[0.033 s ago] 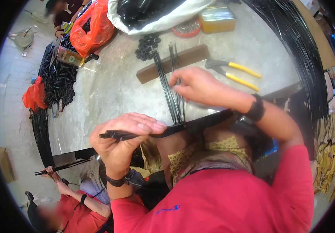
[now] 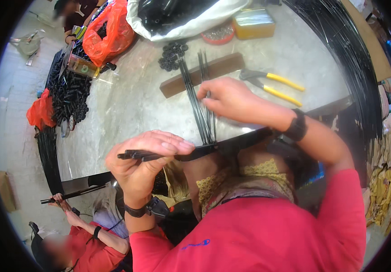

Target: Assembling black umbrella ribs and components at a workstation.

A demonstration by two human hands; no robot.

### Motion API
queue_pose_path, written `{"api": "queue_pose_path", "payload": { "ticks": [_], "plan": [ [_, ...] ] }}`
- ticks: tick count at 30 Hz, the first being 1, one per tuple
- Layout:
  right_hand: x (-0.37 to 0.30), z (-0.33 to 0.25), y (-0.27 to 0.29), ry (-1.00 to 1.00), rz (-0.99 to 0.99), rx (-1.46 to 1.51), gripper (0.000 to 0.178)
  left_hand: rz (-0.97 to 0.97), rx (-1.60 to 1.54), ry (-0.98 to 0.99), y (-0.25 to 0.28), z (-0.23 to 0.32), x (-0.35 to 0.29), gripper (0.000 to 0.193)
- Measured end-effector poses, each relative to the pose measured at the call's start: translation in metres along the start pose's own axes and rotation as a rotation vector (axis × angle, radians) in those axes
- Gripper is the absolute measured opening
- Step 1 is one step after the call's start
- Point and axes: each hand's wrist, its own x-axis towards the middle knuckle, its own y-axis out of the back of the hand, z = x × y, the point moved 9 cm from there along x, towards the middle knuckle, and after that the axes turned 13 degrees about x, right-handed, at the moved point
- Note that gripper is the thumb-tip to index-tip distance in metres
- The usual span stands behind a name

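Observation:
My left hand (image 2: 134, 143) is closed around several slim black rods (image 2: 132, 155). Their blunt ends stick out past the thumb side, above the table's near edge. My right hand (image 2: 229, 97) is closed in a pinch at one of the thin dark rods of a second small group (image 2: 203, 68). Just left of those fingers, a bundle of thin metal rods (image 2: 191, 93) leans with its far ends over a brown block (image 2: 173, 87). Both groups run down to the near edge of the table. How far the fingertips wrap the rod is partly hidden.
Yellow-handled cutting pliers (image 2: 282, 81) lie to the right. Behind are small black rings (image 2: 170, 63), a white sack (image 2: 182, 32) of black parts, a red-rimmed dish (image 2: 218, 36) and a yellow box (image 2: 254, 29). Black parts heap left (image 2: 68, 93). A co-worker's hand (image 2: 58, 199) holds rods.

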Motion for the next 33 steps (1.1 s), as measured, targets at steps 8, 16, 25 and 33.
{"api": "queue_pose_path", "payload": {
  "ticks": [8, 16, 25, 33],
  "plan": [
    [0.024, -0.007, -0.018, -0.267, -0.226, -0.294, 0.024, -0.022, 0.005, -0.024, -0.001, 0.003, -0.002, 0.007],
    [0.019, 0.028, -0.015, -0.496, -0.255, 0.291, 0.021, -0.022, 0.006, -0.027, 0.000, -0.001, -0.001, 0.016],
    [0.011, 0.022, 0.000, -0.396, -0.211, 0.510, 0.015, -0.032, -0.087, -0.003, 0.003, -0.006, 0.000, 0.007],
    [0.015, 0.014, 0.005, -0.365, -0.190, 0.562, 0.011, -0.033, -0.082, 0.015, 0.000, -0.004, 0.005, 0.008]
  ]
}}
